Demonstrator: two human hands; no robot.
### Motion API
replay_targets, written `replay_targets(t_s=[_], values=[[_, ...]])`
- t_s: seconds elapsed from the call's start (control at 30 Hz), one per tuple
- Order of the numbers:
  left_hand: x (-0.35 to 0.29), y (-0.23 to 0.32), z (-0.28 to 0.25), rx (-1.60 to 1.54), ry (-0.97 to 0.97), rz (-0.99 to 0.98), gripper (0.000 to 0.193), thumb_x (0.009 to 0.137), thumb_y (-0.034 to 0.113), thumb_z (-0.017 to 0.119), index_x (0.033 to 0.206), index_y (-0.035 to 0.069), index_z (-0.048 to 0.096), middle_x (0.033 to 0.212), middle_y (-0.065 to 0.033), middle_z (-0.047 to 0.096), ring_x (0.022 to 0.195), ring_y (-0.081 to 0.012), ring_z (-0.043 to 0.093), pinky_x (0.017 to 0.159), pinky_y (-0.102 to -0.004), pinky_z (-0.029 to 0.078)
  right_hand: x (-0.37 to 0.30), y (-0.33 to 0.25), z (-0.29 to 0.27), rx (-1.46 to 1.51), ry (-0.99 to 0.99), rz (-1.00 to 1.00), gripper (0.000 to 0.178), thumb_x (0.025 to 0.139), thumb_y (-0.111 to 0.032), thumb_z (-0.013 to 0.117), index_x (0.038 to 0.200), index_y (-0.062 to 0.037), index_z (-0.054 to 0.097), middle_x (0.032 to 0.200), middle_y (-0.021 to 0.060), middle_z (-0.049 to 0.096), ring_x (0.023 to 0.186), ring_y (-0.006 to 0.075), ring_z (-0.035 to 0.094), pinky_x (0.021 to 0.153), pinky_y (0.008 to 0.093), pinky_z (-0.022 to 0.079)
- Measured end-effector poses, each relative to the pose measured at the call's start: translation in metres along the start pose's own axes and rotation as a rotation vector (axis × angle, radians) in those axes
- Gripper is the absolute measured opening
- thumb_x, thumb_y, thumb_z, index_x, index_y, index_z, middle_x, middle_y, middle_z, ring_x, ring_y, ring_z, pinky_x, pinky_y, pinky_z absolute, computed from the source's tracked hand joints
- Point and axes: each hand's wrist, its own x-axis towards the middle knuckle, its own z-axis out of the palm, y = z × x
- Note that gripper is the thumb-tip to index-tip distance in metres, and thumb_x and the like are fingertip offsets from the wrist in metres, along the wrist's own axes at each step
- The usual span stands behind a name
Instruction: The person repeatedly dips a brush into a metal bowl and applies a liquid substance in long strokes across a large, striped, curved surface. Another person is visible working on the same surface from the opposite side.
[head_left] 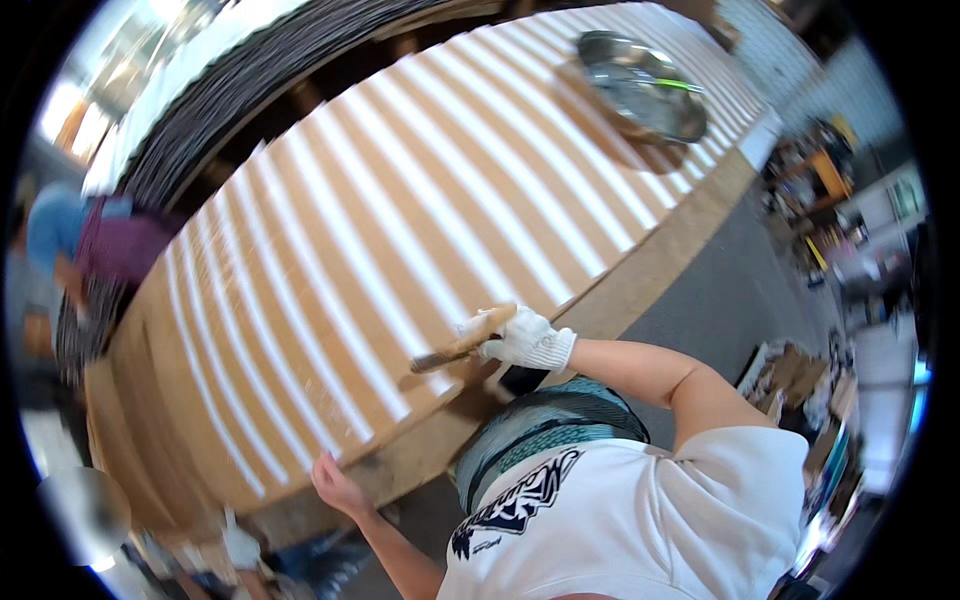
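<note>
The wooden-handled tool (462,343), seemingly a brush, sits in the right hand (528,340), just inside the near edge of the worktop (655,265). The grip of this hand, in a white glove, is closed around the handle's upper part; the tool extends from it toward the left, its darker end leading. Its long axis runs roughly along the near edge, and so crosses the white stripes (593,262) that span the worktop. Whether the dark end touches the surface or is held just above it, I cannot tell. The right hand is clearly the nearer one, since it has the tool; the bare left hand (338,487) is by the near edge, farther toward the left end, with nothing visible in its grip. How far its fingers are open, and whether they touch the edge, I cannot make out. A shiny metal bowl (642,92) rests toward the worktop's right end, well apart from both hands.
</note>
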Motion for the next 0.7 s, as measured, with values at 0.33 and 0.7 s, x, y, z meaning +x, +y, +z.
replay_targets(t_s=[0.33,0.7], values=[[-0.12,0.152,0.198,-0.38,-0.317,-0.034,0.027,0.107,0.016,0.046,0.082,0.006,0.048,0.059,-0.0009,0.046,0.052,-0.0099,0.05,0.062,-0.0276,0.049,-0.055,0.249,-0.315,1.171,0.868,0.031,0.042,0.088,-0.026,0.078,0.117,0.0019,0.065,0.105,0.007,0.07,0.089,0.015,0.068,0.078,0.0315,0.055],[-0.202,0.191,0.204,-0.314,-0.262,-0.185,0.012,0.102,0.01,0.058,0.108,0.001,0.061,0.067,-0.0021,0.059,0.06,-0.0089,0.06,0.059,-0.0227,0.051,0.046,0.332,-0.431,-0.12,0.723,0.311,0.051,0.087,-0.049,0.062,0.106,-0.0029,0.072,0.111,0.0247,0.069,0.106,0.0402,0.065,0.092,0.0449,0.051]])
